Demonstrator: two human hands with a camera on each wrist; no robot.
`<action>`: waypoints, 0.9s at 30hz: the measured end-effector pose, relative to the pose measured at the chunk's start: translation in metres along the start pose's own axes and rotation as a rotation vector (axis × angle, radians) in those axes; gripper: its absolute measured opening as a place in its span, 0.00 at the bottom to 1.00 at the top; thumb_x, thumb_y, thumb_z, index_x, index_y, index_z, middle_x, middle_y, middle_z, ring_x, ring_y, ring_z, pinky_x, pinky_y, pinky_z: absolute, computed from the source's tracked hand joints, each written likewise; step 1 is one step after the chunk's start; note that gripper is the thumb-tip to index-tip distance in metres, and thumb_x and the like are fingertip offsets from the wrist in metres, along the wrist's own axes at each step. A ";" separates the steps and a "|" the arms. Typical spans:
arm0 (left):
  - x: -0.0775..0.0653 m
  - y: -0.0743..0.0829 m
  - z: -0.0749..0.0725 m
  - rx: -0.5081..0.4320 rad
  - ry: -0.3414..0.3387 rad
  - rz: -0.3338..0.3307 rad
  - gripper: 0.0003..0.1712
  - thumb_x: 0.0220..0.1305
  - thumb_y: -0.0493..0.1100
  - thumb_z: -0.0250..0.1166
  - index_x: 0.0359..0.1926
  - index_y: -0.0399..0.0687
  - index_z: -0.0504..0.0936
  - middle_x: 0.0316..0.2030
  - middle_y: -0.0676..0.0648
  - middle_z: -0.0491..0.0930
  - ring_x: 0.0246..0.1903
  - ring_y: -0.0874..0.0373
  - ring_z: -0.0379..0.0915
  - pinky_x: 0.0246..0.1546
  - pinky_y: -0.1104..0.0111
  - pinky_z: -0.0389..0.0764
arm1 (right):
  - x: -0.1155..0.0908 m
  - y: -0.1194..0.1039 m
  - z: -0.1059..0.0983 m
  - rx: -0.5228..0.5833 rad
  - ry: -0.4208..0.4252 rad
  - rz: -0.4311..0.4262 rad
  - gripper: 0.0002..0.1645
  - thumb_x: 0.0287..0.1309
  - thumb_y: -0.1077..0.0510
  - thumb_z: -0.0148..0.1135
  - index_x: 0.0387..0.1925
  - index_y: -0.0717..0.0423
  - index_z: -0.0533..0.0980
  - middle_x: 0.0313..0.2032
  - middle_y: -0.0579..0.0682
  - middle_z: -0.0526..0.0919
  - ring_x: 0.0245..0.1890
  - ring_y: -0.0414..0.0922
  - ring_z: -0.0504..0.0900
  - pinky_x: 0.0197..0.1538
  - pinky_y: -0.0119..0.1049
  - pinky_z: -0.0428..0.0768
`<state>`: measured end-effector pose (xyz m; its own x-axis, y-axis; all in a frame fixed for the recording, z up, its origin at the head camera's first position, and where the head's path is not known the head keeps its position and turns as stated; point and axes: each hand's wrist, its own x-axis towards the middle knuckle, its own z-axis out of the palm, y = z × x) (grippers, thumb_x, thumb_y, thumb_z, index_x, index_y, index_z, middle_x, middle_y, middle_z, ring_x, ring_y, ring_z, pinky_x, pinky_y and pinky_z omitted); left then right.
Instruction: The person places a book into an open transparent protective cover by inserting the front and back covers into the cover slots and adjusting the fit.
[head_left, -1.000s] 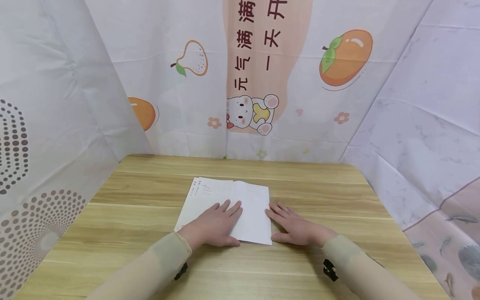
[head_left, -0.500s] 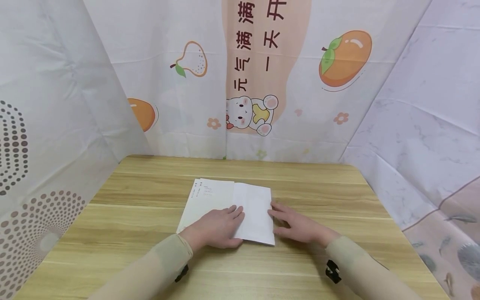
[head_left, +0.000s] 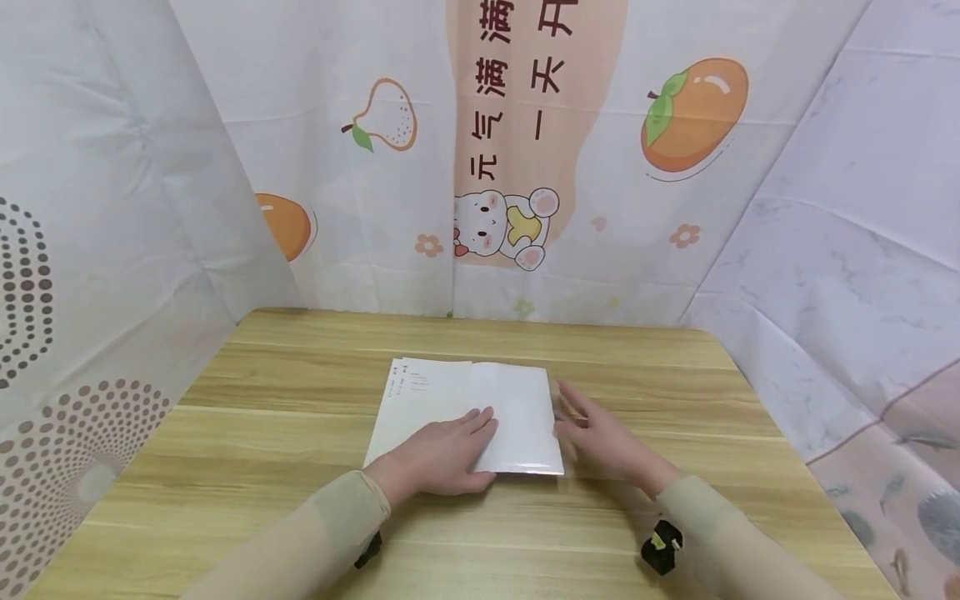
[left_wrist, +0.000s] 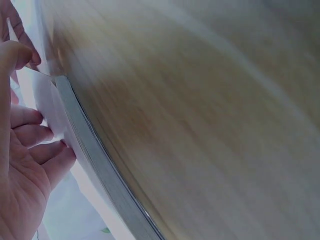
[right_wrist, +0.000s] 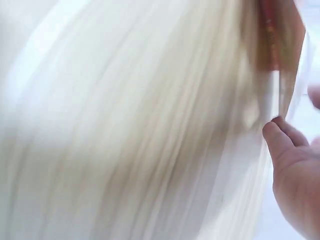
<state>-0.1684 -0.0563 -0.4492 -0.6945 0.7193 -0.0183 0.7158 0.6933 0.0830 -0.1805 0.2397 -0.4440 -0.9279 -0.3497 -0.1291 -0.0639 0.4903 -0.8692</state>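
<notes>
An open book (head_left: pixel 517 417) lies on the table, its right side glossy white and its left page (head_left: pixel 423 392) carrying a few small lines of print. My left hand (head_left: pixel 450 454) rests across the lower middle of the spread. In the left wrist view, the fingers (left_wrist: pixel 55 160) lie against the page above the thick page block (left_wrist: pixel 100 165). At the right edge of the book is my right hand (head_left: pixel 611 437). The right wrist view shows its thumb and a finger (right_wrist: pixel 280 137) pinching that edge, which is slightly raised.
The wood-grain table (head_left: pixel 300 358) extends around the book on all sides. A printed cloth (head_left: pixel 375 192) hangs behind the table's far edge, with further cloths on the left and right. Both wrists wear dark devices (head_left: pixel 662 546).
My right hand has shifted right and lifted from lying flat at the book's edge to pinching it. The right side of the book has tilted and shines. The left hand slid slightly right.
</notes>
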 end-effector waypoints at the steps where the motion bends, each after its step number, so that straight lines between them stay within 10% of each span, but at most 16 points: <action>1: 0.001 0.001 0.000 -0.015 0.000 -0.002 0.45 0.70 0.65 0.56 0.76 0.40 0.63 0.76 0.41 0.61 0.74 0.48 0.61 0.65 0.58 0.75 | 0.001 -0.002 0.000 0.055 0.020 0.034 0.50 0.74 0.52 0.60 0.83 0.51 0.42 0.80 0.61 0.51 0.75 0.59 0.61 0.73 0.56 0.64; 9: 0.004 0.007 -0.001 -0.153 -0.034 -0.017 0.46 0.71 0.63 0.58 0.78 0.40 0.58 0.79 0.41 0.53 0.77 0.49 0.54 0.72 0.60 0.66 | 0.004 -0.017 0.002 0.480 0.103 0.163 0.43 0.76 0.58 0.53 0.79 0.67 0.44 0.61 0.65 0.78 0.54 0.47 0.83 0.54 0.37 0.84; 17: 0.003 0.006 -0.006 -0.187 -0.088 -0.017 0.47 0.72 0.66 0.55 0.81 0.45 0.54 0.81 0.47 0.48 0.78 0.56 0.50 0.71 0.62 0.67 | 0.004 -0.025 0.003 0.373 0.109 0.222 0.17 0.73 0.56 0.55 0.50 0.68 0.76 0.32 0.48 0.82 0.32 0.40 0.81 0.36 0.35 0.83; 27: -0.007 -0.029 -0.012 -0.099 -0.043 -0.082 0.23 0.77 0.59 0.54 0.58 0.49 0.78 0.74 0.45 0.66 0.72 0.41 0.63 0.68 0.47 0.70 | 0.006 -0.034 -0.010 0.252 0.145 0.215 0.26 0.72 0.55 0.55 0.63 0.68 0.74 0.43 0.53 0.85 0.37 0.41 0.84 0.38 0.35 0.84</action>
<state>-0.1848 -0.0821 -0.4397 -0.7449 0.6634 -0.0710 0.6451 0.7433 0.1770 -0.1879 0.2288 -0.4109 -0.9538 -0.1341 -0.2688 0.2145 0.3222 -0.9220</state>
